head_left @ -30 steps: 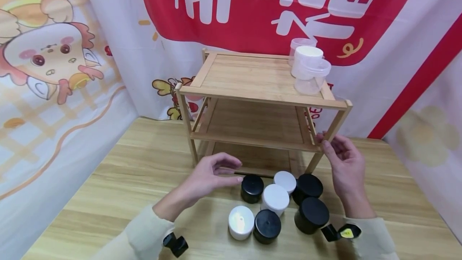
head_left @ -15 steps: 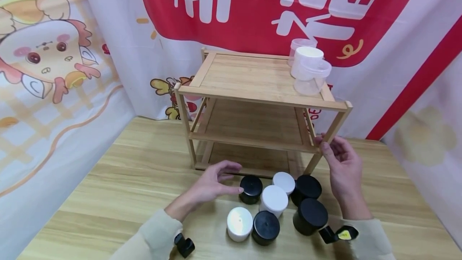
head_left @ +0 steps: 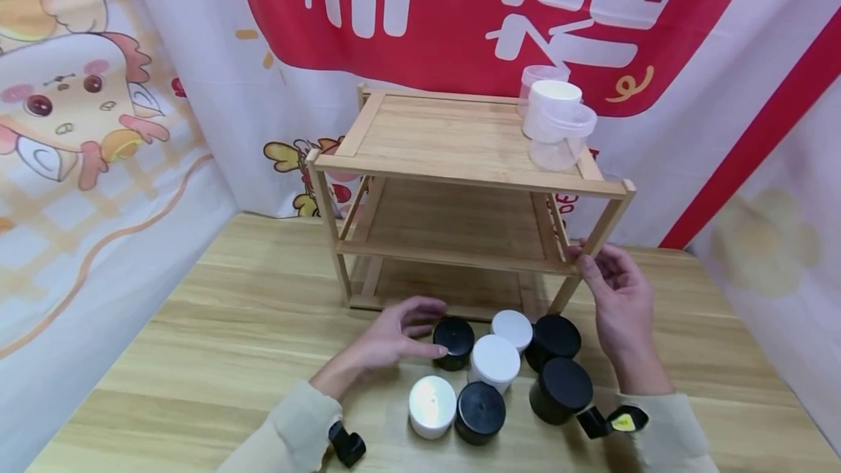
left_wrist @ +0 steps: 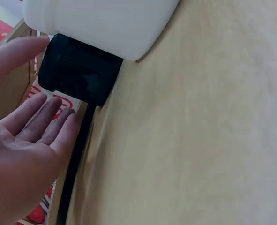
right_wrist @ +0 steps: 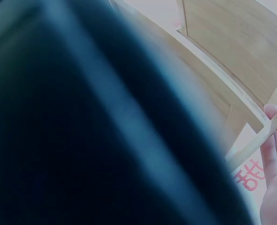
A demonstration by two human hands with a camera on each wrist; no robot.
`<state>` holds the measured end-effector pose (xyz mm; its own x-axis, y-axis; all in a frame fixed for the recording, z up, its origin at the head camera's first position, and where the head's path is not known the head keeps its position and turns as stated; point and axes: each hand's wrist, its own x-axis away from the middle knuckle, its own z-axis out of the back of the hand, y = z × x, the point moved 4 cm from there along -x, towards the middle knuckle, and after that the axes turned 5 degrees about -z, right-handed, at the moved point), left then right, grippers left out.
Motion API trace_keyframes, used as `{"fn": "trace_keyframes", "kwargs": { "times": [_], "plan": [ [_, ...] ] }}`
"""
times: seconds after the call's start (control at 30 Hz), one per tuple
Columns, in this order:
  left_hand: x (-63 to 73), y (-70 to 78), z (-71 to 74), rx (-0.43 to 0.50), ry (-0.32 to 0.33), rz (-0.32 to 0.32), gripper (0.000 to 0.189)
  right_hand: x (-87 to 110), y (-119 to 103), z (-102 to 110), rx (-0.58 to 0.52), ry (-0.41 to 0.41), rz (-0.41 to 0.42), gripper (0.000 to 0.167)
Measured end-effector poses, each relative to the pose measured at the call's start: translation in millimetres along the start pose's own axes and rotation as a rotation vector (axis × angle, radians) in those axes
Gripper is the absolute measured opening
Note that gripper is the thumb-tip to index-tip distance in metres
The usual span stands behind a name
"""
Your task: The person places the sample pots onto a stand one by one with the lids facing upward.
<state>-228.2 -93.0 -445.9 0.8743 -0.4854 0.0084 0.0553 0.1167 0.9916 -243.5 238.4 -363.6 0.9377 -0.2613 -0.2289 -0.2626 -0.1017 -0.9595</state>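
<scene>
My left hand (head_left: 393, 336) is held around the left side of a small black lidded jar (head_left: 453, 343), its thumb at the lid and the fingers spread behind. In the left wrist view the thumb tip meets the edge of the black jar (left_wrist: 79, 70), while the other fingers stay apart from it. With the right hand (head_left: 623, 301) I pinch the front right post of a three-tier wooden shelf (head_left: 427, 137), just by the middle tier. Between the hands stand white jars (head_left: 495, 360) and other black jars (head_left: 481, 412), all upright on the table.
Two clear tubs (head_left: 563, 139) and a white tub (head_left: 554, 97) stand on the top tier at the right. Printed curtains hang behind and beside the shelf. A dark blurred jar (right_wrist: 91, 131) fills much of the right wrist view.
My left hand has moved right and slightly down, closing the gap to the small black jar. The right hand keeps its hold on the shelf post.
</scene>
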Motion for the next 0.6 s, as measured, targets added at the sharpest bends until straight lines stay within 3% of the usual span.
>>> {"fn": "trace_keyframes", "kwargs": {
  "times": [0.23, 0.43, 0.6],
  "plan": [
    [-4.5, -4.2, -6.4, 0.090, -0.076, -0.020, 0.076, 0.0, 0, -1, 0.005, -0.002, -0.005, 0.035],
    [-9.1, -4.2, -10.4, 0.012, -0.116, -0.011, 0.075, -0.2, 2, -2, -0.038, -0.021, 0.009, 0.035],
    [-11.0, -7.1, -11.2, -0.010, -0.109, 0.004, 0.073, -1.7, 3, -2, -0.025, -0.019, 0.012, 0.036]
  ]
}}
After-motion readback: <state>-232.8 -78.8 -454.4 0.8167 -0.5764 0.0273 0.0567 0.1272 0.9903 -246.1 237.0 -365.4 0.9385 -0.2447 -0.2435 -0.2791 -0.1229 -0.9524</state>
